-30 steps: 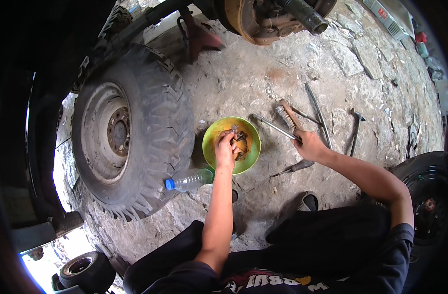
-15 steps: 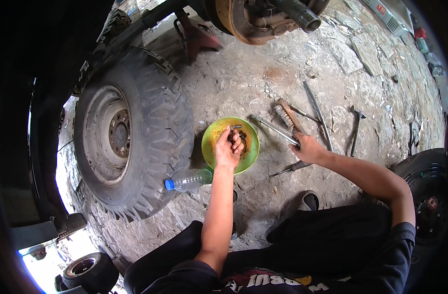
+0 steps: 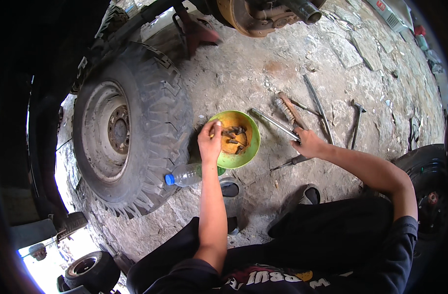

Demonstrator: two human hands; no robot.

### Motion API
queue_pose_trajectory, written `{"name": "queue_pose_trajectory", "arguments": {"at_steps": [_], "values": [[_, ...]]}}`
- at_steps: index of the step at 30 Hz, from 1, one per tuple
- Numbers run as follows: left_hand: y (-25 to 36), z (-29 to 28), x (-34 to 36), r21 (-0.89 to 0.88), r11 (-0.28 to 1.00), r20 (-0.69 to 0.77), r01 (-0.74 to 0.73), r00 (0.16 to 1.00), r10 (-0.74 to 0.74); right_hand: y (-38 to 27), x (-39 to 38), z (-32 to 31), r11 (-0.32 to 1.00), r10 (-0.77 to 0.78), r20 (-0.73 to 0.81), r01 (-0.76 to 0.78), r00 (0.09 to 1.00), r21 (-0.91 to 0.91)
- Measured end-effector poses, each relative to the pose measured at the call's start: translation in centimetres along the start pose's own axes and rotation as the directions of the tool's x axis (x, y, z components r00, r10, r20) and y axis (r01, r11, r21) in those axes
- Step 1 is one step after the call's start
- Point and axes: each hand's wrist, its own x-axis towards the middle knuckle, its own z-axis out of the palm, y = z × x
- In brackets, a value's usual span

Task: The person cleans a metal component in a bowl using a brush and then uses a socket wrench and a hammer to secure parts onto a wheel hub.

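My left hand (image 3: 210, 142) is closed at the left side of a green bowl (image 3: 252, 149), its thumb over the inside and its fingers curled on the outer side. The bowl's inside is stained orange, and several dark, rusty bolts (image 3: 236, 131) lie in it. My right hand (image 3: 309, 144) is wrapped round the near end of a long silver metal bar (image 3: 275, 124), which points away to the left. Beyond that hand lies a wire brush (image 3: 293, 113) with a wooden handle. A screwdriver (image 3: 290, 163) lies just below the hand, partly hidden by it.
A large tyre (image 3: 157, 127) stands left of the bowl. Between them lies a clear plastic bottle (image 3: 184, 175) with a blue cap. More rods (image 3: 318, 103) and a hammer-like tool (image 3: 357, 122) lie to the right on rough stone floor. A wheel hub (image 3: 248, 19) overhangs the far side.
My left hand has moved from over the bowl's middle to its left side. The bolt seen at its fingertips is no longer there. My right hand keeps hold of the bar.
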Motion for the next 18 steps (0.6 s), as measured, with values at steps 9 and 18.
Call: {"name": "queue_pose_trajectory", "arguments": {"at_steps": [9, 18], "values": [[1.0, 3.3, -1.9, -0.214, 0.976, -0.025, -0.035, 0.999, 0.030, -0.6, -0.5, -0.6, 0.999, -0.004, 0.049, 0.006, 0.999, -0.040], [0.4, 3.5, -1.5, -0.157, 0.987, -0.141, -0.039, 0.990, 0.017, 0.0, -0.3, -1.0, 0.996, 0.083, -0.026, -0.083, 0.996, 0.018]]}}
